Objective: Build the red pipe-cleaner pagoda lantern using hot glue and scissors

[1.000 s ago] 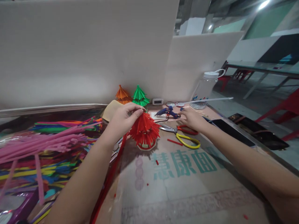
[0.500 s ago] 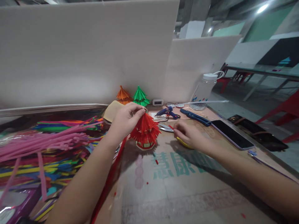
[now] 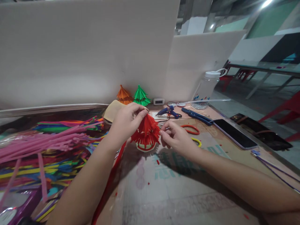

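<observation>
A small red fringed pagoda-like craft stands on the table with a pale window band at its base. My left hand is closed on its peak, thumb and forefinger pinched together. At the craft's right edge is my right hand, its fingers curled in; the fingertips meet the red fringe, and I cannot see what, if anything, they hold. Beyond my right hand lie scissors, their red handle loop and yellow handle loop showing, with the rest hidden.
Behind are an orange craft, a green craft and a glue gun. At right lie a utility knife, a phone and a water bottle. Pink strips and coloured strips pile at left.
My right hand has moved left from the scissors to the craft's right edge, uncovering the scissor handles. A red piece seen in its fingers earlier no longer shows. My left hand stays on the peak.
</observation>
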{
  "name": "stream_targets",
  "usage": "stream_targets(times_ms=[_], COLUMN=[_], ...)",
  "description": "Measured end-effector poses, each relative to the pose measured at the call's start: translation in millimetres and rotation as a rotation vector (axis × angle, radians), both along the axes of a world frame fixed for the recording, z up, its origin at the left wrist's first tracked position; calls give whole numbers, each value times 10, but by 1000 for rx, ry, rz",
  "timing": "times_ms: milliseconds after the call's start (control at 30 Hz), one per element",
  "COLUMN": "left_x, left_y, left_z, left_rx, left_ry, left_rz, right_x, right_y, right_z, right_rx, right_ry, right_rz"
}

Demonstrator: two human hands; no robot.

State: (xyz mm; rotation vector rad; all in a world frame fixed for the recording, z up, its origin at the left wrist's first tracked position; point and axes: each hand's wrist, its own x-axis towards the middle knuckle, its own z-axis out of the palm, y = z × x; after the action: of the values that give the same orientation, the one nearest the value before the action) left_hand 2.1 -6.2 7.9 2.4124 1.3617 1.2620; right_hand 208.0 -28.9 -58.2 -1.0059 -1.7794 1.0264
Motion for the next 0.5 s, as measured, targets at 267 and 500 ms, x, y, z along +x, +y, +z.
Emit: stream_targets(times_ms=[267, 500], left_x=[-7, -55], left_y=[-29, -81], left_z=[26, 34], left_rx=[-60, -109], left_ry=[26, 114], left_rz=[2, -44], right_x=[-51, -86], right_y=[-33, -16], right_z=[9, -6], right_rx=[-54, -156], right_ry=[14, 84], right_rz=[18, 53])
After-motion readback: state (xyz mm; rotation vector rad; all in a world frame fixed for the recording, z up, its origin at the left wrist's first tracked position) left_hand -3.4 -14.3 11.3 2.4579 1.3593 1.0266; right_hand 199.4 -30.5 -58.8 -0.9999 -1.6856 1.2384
